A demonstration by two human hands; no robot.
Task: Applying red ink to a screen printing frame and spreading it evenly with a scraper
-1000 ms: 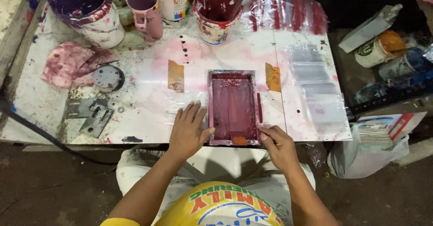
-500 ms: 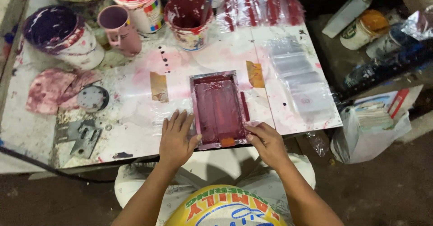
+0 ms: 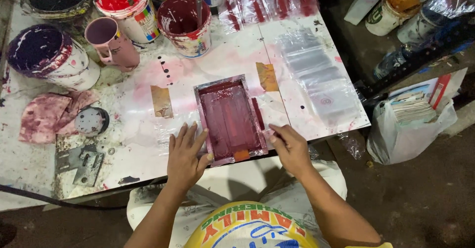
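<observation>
We note the left hand [image 3: 185, 156] lying flat with fingers spread on the clear plastic sheet, its fingertips touching the near-left edge of the small screen frame [image 3: 230, 121]; it holds nothing. The right hand [image 3: 291, 146] rests just beside the frame's near-right corner, fingers loosely curled against the table [image 3: 316, 124], and we cannot tell whether it pinches anything. The frame sits between the two hands, slightly ahead of the fingertips, flat on the sheet near the table's front edge, flanked by two strips of tan tape [image 3: 162, 101]. Our judgement of risk: the mesh is wet with dark maroon ink, so any sideways nudge from either hand could drag the frame and smear the work beneath; fingers brushing the inked interior would carry colour onto the clean bags [image 3: 321, 82] lying ahead and to the right of the right hand. The frame also lies close to the table edge, so a careless pull toward the body could tip it off. Appearance: rectangular, narrow rim stained pinkish-red, mesh glossy with streaked maroon ink, an orange patch at its near end.
</observation>
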